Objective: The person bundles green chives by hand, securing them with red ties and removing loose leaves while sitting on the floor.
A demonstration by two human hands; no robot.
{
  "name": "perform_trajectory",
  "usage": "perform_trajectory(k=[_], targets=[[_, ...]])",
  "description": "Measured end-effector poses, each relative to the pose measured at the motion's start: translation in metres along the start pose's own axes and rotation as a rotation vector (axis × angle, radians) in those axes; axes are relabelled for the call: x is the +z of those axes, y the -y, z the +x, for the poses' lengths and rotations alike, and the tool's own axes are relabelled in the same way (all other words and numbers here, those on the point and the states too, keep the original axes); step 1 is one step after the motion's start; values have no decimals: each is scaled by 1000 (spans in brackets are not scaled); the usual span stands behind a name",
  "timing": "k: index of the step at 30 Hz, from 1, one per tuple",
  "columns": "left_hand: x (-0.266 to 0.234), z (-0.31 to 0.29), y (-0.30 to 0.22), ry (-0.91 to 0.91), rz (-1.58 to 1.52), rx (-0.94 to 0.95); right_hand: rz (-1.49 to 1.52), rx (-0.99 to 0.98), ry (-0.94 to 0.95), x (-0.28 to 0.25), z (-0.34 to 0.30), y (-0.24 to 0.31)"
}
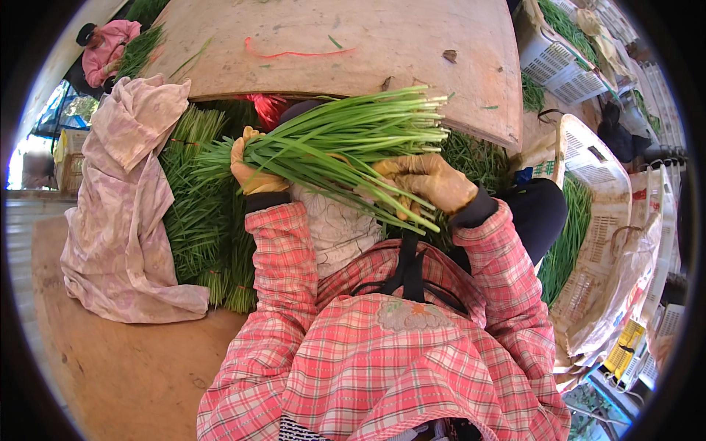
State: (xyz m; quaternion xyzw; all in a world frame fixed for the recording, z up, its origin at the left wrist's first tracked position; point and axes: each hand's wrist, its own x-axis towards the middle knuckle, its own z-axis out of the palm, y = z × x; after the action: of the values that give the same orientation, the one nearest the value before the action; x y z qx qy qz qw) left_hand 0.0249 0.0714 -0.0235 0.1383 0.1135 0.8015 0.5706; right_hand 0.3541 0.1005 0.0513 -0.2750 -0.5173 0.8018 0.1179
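Observation:
A thick bunch of green chives [346,132] lies crosswise in front of me, its pale cut ends to the right and its leafy tips to the left. My left hand [254,167], in a tan glove, is wrapped round the leafy part. My right hand [434,182], gloved in the same way, is closed at the near side of the bunch, by its stem ends. A few chive stalks slant beneath its fingers, separated from the main bunch. The right fingertips are partly hidden by the stalks.
A wooden board [368,44] spans the far side, with a red strip [298,54] on it. Tied chive bundles [195,213] are stacked at my left beside a pale cloth [118,213]. White crates [599,158] stand at right. Another person [107,51] sits far left.

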Motion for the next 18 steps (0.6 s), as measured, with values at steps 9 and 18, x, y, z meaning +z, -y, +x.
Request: perform_trajectory(k=[9,18], targets=[[-21,6,-6,-7,70,-6,-570,-265,-209,12,16,-21],[-31,3,-9,-118,77,33,-844,-411,-1090,-34,-34,-12]])
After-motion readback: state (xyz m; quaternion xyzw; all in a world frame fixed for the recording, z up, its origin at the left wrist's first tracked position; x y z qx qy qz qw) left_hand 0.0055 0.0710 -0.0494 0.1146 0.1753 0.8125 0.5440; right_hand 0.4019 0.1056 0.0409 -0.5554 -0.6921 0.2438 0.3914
